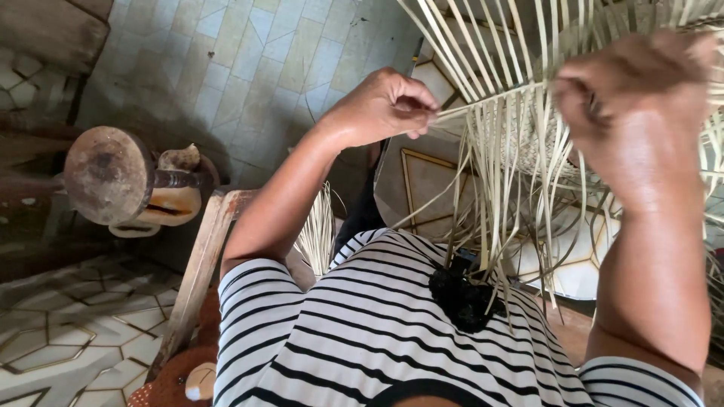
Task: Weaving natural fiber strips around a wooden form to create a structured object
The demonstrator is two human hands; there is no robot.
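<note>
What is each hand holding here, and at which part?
Both hold one pale horizontal strip of the woven straw piece: the left hand pinches its left end, and the right hand closes on its right part.

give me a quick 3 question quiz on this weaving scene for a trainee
1. True or false: the left hand pinches a pale strip that runs across to the right hand.
2. What lies under the hanging ends of the woven strips? A) a metal bucket B) the striped garment C) a glass bowl
3. Fill in: the round wooden stool at the person's left lies on its ____.

Key
1. True
2. B
3. side
</note>
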